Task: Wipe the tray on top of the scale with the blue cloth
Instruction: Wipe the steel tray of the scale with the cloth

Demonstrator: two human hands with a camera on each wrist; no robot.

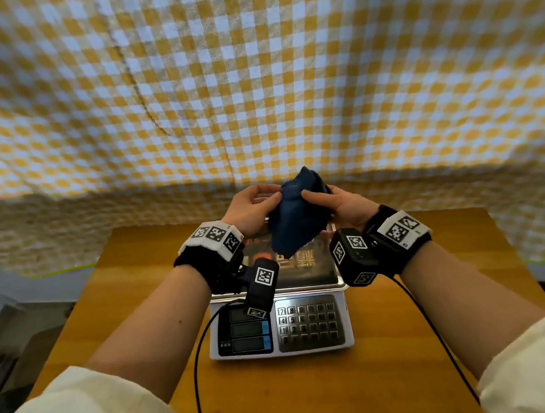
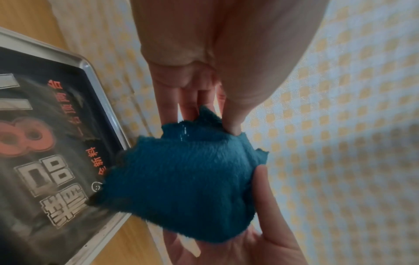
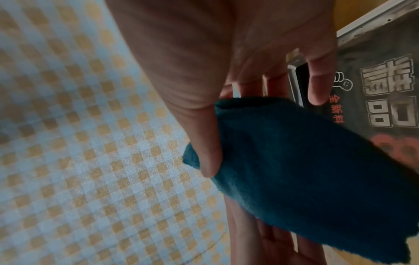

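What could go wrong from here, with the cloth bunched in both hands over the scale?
1. The blue cloth is bunched between left hand and right hand, held above the tray; wiping like this may give patchy contact.
2. The tray just sits on the scale; a hard push could shift it.
3. The wrist cables might snag the scale's front.

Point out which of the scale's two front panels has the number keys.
The right-hand panel, the silver keypad with digits. The left-hand display panel of the scale is dark, with three stacked screens instead.
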